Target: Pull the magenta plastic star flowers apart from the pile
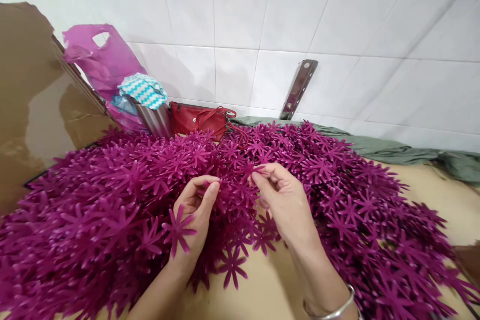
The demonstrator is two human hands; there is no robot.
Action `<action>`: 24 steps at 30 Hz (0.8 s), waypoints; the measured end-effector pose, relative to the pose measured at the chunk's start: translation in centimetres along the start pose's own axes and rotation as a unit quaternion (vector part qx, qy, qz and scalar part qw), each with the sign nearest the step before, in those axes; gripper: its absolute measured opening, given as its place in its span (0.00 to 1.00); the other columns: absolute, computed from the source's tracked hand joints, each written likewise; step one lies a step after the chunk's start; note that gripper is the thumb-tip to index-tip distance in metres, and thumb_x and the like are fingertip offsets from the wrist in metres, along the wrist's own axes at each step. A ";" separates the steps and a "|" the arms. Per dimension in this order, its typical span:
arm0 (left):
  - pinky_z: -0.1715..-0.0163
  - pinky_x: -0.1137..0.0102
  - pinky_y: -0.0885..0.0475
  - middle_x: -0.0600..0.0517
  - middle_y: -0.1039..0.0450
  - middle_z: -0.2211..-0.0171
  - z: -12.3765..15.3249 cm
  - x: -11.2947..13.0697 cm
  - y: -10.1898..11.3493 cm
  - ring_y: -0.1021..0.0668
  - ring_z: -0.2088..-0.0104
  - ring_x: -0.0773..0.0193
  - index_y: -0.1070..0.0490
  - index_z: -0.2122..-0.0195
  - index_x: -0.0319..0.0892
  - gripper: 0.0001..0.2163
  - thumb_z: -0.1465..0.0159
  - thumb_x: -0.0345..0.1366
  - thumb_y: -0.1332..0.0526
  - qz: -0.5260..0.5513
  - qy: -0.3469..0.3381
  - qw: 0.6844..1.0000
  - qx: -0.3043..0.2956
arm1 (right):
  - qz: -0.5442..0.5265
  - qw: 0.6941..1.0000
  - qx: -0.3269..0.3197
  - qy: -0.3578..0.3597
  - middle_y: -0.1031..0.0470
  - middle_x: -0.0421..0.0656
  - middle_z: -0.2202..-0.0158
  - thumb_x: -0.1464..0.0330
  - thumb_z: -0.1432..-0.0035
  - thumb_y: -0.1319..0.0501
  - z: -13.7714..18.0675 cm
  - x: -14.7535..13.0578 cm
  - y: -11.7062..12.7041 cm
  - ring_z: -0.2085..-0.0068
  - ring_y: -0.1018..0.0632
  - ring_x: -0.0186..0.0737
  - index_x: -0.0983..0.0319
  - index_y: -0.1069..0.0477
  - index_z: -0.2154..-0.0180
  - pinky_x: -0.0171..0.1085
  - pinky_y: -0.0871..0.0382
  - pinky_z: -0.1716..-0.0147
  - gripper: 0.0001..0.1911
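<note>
Magenta artificial flowers with narrow, finger-like petals lie heaped in a left pile (97, 210) and a right pile (352, 210), which meet behind my hands. My left hand (195, 210) is closed, thumb against forefinger, with a bit of magenta showing at the pinch. One flower (179, 230) hangs across the back of that wrist. My right hand (285, 200) pinches the petals of a magenta flower (249, 174) between thumb and forefinger. Just below and between the hands, a loose-hanging flower (233, 267) shows against the tan surface. The stems are mostly hidden.
A tan work surface (258, 285) lies beneath. Behind the piles are a red purse (183, 117), a metal tumbler (155, 120) with a patterned cloth cover, a pink plastic bag (108, 65) and green fabric (375, 145). Cardboard (33, 100) stands left; a metal strip (300, 90) leans on the tiled wall.
</note>
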State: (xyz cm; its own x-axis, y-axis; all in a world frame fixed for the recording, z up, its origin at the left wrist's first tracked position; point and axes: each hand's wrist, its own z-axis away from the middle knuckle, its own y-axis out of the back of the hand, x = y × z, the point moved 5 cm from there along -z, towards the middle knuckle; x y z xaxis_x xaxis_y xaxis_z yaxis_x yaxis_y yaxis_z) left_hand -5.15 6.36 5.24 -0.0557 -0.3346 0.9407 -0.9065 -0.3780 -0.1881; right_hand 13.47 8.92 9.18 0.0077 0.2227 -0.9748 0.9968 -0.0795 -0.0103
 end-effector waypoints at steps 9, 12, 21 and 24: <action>0.39 0.57 0.25 0.33 0.31 0.36 -5.3 5.4 -1.3 0.25 0.36 0.53 0.37 0.35 0.37 0.30 0.25 0.55 0.57 0.367 0.246 0.896 0.046 | 0.089 0.992 -0.053 0.075 0.17 0.45 0.48 0.67 0.36 0.38 0.2 -1.0 -0.3 0.47 0.19 0.44 0.57 0.19 0.52 0.45 0.30 0.40 0.12; 0.41 0.53 0.23 0.38 0.25 0.39 -7.9 9.0 -1.9 0.25 0.35 0.55 0.39 0.33 0.43 0.30 0.24 0.46 0.70 0.427 0.182 0.886 0.011 | 0.097 0.992 -0.042 0.068 0.16 0.45 0.52 0.64 0.33 0.38 0.5 -1.8 0.0 0.49 0.18 0.45 0.58 0.19 0.54 0.45 0.28 0.42 0.11; 0.46 0.54 0.21 0.47 0.19 0.47 -3.3 9.6 -7.2 0.27 0.34 0.46 0.23 0.53 0.46 0.09 0.30 0.37 0.42 0.292 0.073 0.949 -0.099 | -0.210 0.948 -0.181 -0.156 0.17 0.45 0.66 0.43 0.32 0.47 2.9 1.3 -6.1 0.61 0.17 0.45 0.59 0.20 0.58 0.42 0.21 0.60 0.29; 0.49 0.58 0.19 0.46 0.18 0.51 -4.1 7.9 -7.0 0.24 0.37 0.49 0.23 0.59 0.47 0.06 0.31 0.39 0.39 0.321 0.097 0.936 -0.108 | -0.172 0.958 -0.202 -0.112 0.21 0.39 0.73 0.49 0.35 0.38 2.9 1.9 -5.9 0.68 0.20 0.39 0.59 0.21 0.59 0.39 0.23 0.61 0.21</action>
State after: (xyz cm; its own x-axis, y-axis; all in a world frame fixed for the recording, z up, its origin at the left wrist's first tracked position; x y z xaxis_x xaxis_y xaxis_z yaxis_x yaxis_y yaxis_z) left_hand -0.99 9.91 15.12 -0.6732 -0.2617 0.6916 -0.7229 0.0364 -0.6900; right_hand 7.36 7.03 6.77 -0.2987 -0.0499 -0.9530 0.8870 0.3540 -0.2966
